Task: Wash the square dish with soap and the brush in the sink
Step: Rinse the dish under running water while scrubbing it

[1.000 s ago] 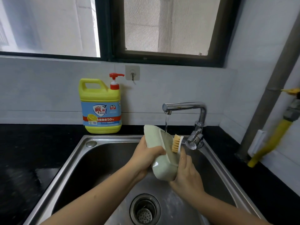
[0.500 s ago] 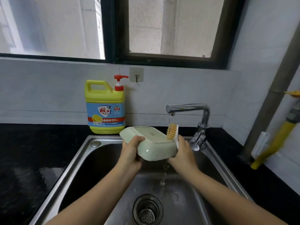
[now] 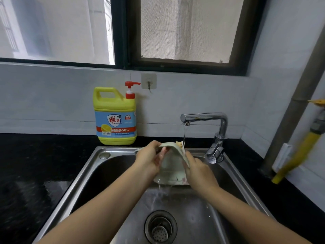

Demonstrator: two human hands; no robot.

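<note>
Pale-green square dish [image 3: 171, 166] is held over the sink [image 3: 84, 173] basin, tilted steeply on edge, its top under the thin stream from the tap [image 3: 204, 118]. Left hand [image 3: 149, 158] grips the upper left rim, fingers curled over the edge. Right hand [image 3: 197, 169] is closed against the dish's right edge. Brush [image 3: 179, 143] bristles show just above the dish's top. The handle is hidden, so the right hand's hold on it is inferred. Water runs off the dish's lower edge into the basin. No foam is visible on the dish. Soap bottle [image 3: 116, 117] stands on the desk [image 3: 35, 155] behind the sink, no hand on it. Assessment: work is at the scrub-and-rinse stage, probably late. Outstanding items are a final rinse, closing the tap, and setting down dish and brush.
</note>
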